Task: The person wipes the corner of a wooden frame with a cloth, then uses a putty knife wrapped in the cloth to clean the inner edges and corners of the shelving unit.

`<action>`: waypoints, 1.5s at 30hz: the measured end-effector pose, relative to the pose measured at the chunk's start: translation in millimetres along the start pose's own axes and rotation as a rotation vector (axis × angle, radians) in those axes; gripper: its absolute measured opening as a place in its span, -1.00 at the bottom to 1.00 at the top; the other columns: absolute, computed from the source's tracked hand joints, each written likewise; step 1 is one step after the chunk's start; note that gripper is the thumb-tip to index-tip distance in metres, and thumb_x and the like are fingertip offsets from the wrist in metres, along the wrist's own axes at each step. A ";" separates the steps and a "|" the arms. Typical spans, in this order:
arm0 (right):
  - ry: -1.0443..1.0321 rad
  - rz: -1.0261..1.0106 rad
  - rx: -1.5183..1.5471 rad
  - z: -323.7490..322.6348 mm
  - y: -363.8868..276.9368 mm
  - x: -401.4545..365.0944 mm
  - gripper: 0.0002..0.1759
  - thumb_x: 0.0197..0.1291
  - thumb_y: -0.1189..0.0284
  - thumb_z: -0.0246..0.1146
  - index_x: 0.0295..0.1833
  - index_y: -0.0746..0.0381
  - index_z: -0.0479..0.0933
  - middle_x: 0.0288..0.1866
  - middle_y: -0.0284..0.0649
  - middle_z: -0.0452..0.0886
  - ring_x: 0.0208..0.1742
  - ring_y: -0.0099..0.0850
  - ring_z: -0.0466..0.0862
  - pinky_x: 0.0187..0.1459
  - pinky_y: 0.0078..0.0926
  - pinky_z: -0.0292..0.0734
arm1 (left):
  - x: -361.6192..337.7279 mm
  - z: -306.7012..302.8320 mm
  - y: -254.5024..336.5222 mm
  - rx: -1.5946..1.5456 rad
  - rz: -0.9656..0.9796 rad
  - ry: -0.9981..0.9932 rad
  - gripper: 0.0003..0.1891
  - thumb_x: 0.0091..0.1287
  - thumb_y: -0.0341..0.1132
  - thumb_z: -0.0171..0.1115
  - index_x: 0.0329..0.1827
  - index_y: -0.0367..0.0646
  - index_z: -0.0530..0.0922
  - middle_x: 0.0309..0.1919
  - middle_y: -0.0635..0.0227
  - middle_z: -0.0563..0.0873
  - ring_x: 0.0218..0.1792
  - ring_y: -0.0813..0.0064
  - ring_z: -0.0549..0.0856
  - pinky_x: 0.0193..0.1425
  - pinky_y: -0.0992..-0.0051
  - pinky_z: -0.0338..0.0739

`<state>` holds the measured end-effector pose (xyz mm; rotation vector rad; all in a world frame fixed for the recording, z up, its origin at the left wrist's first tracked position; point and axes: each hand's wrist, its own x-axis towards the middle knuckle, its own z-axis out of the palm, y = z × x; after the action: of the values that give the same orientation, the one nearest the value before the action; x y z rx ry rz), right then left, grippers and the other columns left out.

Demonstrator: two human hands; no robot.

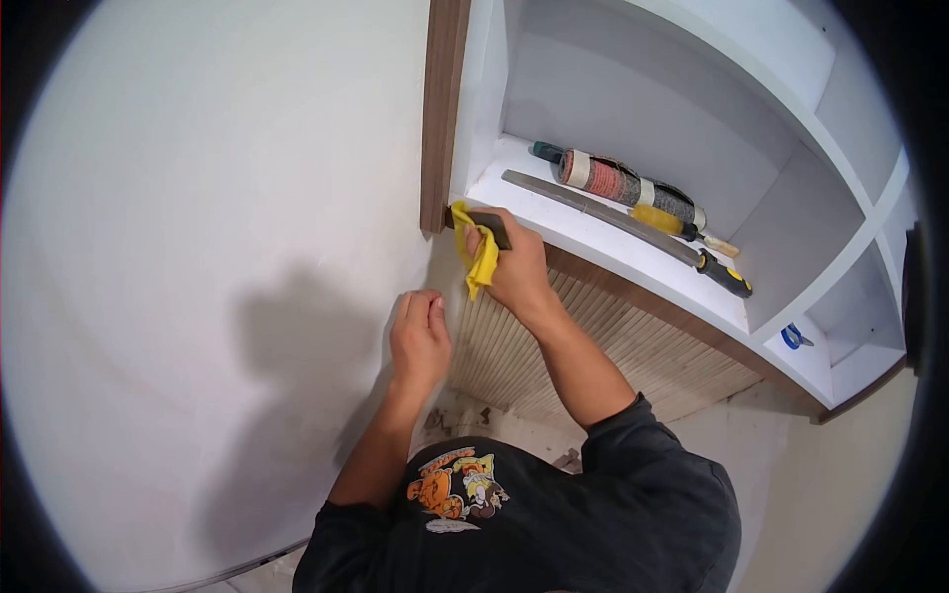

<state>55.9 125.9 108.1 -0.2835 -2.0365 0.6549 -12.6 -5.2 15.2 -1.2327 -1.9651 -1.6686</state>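
Observation:
My right hand [522, 269] is closed around a dark flat block [491, 229] and a crumpled yellow cloth [481, 265]. It is at the lower left corner of the white shelf unit [633, 242], by the bottom end of a brown wood-look strip [444, 119]. The cloth hangs down from my fingers. Lower and to the left, my left hand [420, 338] is curled, thumb against fingers, close to the pale wall [227, 178]. Whether anything is inside it cannot be seen.
A long flat file [603, 212] with a black-and-yellow handle lies on the shelf. Behind it are a strapped grey-and-red roll [633, 188] and a yellow-handled tool [664, 221]. A blue-handled tool [794, 337] sits in the right compartment. Ribbed panelling [603, 326] runs below.

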 end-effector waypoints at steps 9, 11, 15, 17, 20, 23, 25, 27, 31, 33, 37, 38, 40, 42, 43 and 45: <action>-0.202 -0.024 -0.126 0.6 9.3 3.0 -0.74 0.30 0.43 0.35 0.04 0.30 0.61 -0.27 -0.09 0.75 -0.32 -0.28 0.77 -0.21 -0.45 0.63 | 30.7 8.2 3.6 -0.069 0.011 0.109 -0.84 0.40 -0.54 0.15 -0.01 -0.31 0.59 -0.18 0.03 0.66 -0.18 -0.03 0.67 -0.11 0.20 0.59; -0.147 -0.001 -0.068 -6.5 3.1 -4.3 -0.75 0.29 0.43 0.35 0.03 0.31 0.62 -0.28 -0.08 0.75 -0.33 -0.28 0.76 -0.20 -0.45 0.62 | 42.0 9.9 6.6 -0.066 0.070 0.137 -0.85 0.39 -0.54 0.17 -0.03 -0.31 0.60 -0.19 0.05 0.66 -0.20 -0.01 0.67 -0.14 0.22 0.59; -0.034 -0.002 0.046 -27.7 -13.9 -18.2 -0.74 0.28 0.44 0.36 0.03 0.31 0.61 -0.27 -0.05 0.75 -0.32 -0.28 0.77 -0.20 -0.45 0.63 | 50.3 15.7 7.7 -0.018 0.198 0.204 -0.86 0.38 -0.51 0.24 -0.05 -0.27 0.65 -0.23 0.12 0.63 -0.25 0.11 0.67 -0.22 0.28 0.59; 0.027 -0.059 0.053 -37.5 -20.0 -20.3 -0.75 0.28 0.46 0.36 0.02 0.33 0.61 -0.28 -0.11 0.76 -0.33 -0.39 0.77 -0.23 -0.50 0.64 | 59.0 20.8 8.9 0.052 0.232 0.229 -0.83 0.37 -0.50 0.27 -0.02 -0.24 0.67 -0.25 0.17 0.61 -0.29 0.20 0.67 -0.26 0.33 0.59; 0.088 -0.056 0.093 -51.7 -21.0 -21.1 -0.75 0.28 0.45 0.37 0.02 0.33 0.62 -0.28 -0.15 0.77 -0.32 -0.44 0.77 -0.22 -0.53 0.64 | 74.8 29.3 13.8 0.203 0.249 0.265 -0.77 0.34 -0.51 0.31 0.04 -0.21 0.69 -0.26 0.23 0.58 -0.35 0.30 0.66 -0.31 0.40 0.59; 0.088 -0.086 0.151 -64.3 -16.1 -16.7 -0.75 0.27 0.47 0.39 0.02 0.33 0.63 -0.28 -0.17 0.77 -0.32 -0.48 0.76 -0.23 -0.54 0.64 | 89.1 35.7 16.9 0.339 0.268 0.286 -0.76 0.30 -0.50 0.34 0.03 -0.17 0.71 -0.27 0.28 0.55 -0.39 0.33 0.64 -0.38 0.40 0.58; 0.085 -0.137 0.179 -69.4 -8.1 -14.1 -0.74 0.25 0.50 0.39 0.03 0.33 0.63 -0.28 -0.16 0.77 -0.32 -0.47 0.77 -0.23 -0.54 0.64 | 93.9 42.1 13.6 0.397 0.296 0.322 -0.76 0.27 -0.48 0.36 0.00 -0.14 0.72 -0.29 0.32 0.54 -0.42 0.34 0.62 -0.46 0.40 0.58; 0.085 -0.198 0.209 -70.9 0.0 -11.3 -0.74 0.24 0.53 0.39 0.03 0.34 0.62 -0.28 -0.14 0.77 -0.32 -0.45 0.77 -0.22 -0.53 0.64 | 93.0 45.1 13.5 0.454 0.278 0.319 -0.79 0.27 -0.49 0.34 -0.05 -0.14 0.72 -0.28 0.31 0.54 -0.42 0.34 0.63 -0.46 0.41 0.57; 0.035 -0.191 0.246 -78.7 9.0 -8.9 -0.70 0.19 0.59 0.40 0.05 0.35 0.60 -0.24 -0.07 0.76 -0.29 -0.31 0.79 -0.20 -0.48 0.66 | 93.4 48.2 10.1 0.533 0.295 0.336 -0.86 0.31 -0.51 0.32 -0.11 -0.12 0.70 -0.24 0.24 0.56 -0.35 0.28 0.66 -0.37 0.37 0.59; 0.020 -0.244 0.275 -79.7 14.0 -9.5 -0.67 0.17 0.61 0.41 0.06 0.36 0.59 -0.21 -0.03 0.75 -0.26 -0.24 0.80 -0.18 -0.45 0.67 | 90.3 51.0 11.9 0.518 0.272 0.323 -0.88 0.33 -0.50 0.29 -0.12 -0.12 0.66 -0.21 0.22 0.57 -0.31 0.21 0.67 -0.33 0.31 0.60; -0.012 -0.238 0.317 -80.9 20.5 -13.6 -0.65 0.15 0.62 0.41 0.07 0.35 0.58 -0.18 0.00 0.75 -0.23 -0.20 0.80 -0.17 -0.42 0.67 | 51.2 51.0 2.4 0.529 0.152 0.197 -0.90 0.39 -0.46 0.19 -0.08 -0.16 0.57 -0.13 0.17 0.59 -0.32 0.04 0.68 -0.33 0.19 0.61; -0.018 -0.224 0.334 -79.9 21.8 -15.4 -0.65 0.16 0.61 0.41 0.08 0.35 0.58 -0.18 0.00 0.75 -0.23 -0.20 0.80 -0.16 -0.42 0.67 | 31.0 52.7 -4.8 0.546 0.080 0.145 -0.90 0.40 -0.45 0.18 -0.07 -0.15 0.56 -0.09 0.15 0.59 -0.29 0.00 0.69 -0.30 0.16 0.61; -0.019 -0.193 0.350 -74.2 24.4 -19.6 -0.67 0.20 0.60 0.40 0.08 0.36 0.58 -0.19 -0.05 0.75 -0.24 -0.31 0.77 -0.17 -0.48 0.65 | -15.9 56.2 -26.7 0.499 -0.032 0.046 -0.90 0.42 -0.44 0.16 -0.06 -0.15 0.53 -0.04 0.11 0.61 -0.23 -0.05 0.70 -0.26 0.11 0.60; -0.007 -0.158 0.347 -60.2 23.7 -25.2 -0.70 0.26 0.58 0.40 0.08 0.38 0.59 -0.20 -0.16 0.75 -0.25 -0.54 0.72 -0.19 -0.58 0.62 | -50.5 57.9 -46.7 0.410 -0.126 -0.030 -0.92 0.44 -0.43 0.15 -0.07 -0.16 0.53 -0.07 0.06 0.63 -0.22 -0.07 0.70 -0.24 0.08 0.59; -0.007 -0.127 0.351 -53.8 20.9 -26.5 -0.71 0.27 0.56 0.39 0.08 0.37 0.58 -0.22 -0.15 0.75 -0.26 -0.53 0.72 -0.19 -0.57 0.62 | -61.2 57.8 -50.7 0.384 -0.182 -0.056 -0.93 0.45 -0.42 0.15 -0.08 -0.16 0.52 -0.11 0.05 0.65 -0.22 -0.08 0.70 -0.23 0.07 0.59; -0.008 -0.066 0.357 -39.8 13.6 -26.2 -0.72 0.30 0.54 0.38 0.09 0.37 0.57 -0.24 -0.15 0.74 -0.27 -0.52 0.72 -0.20 -0.56 0.62 | -65.2 56.3 -51.6 0.340 -0.235 -0.068 -0.93 0.47 -0.39 0.14 -0.12 -0.18 0.53 -0.19 0.03 0.66 -0.24 -0.08 0.70 -0.23 0.06 0.58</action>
<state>102.6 138.9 98.0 -0.0040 -1.8853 0.9610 4.7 20.3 -80.3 -0.9762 -2.3904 -1.3219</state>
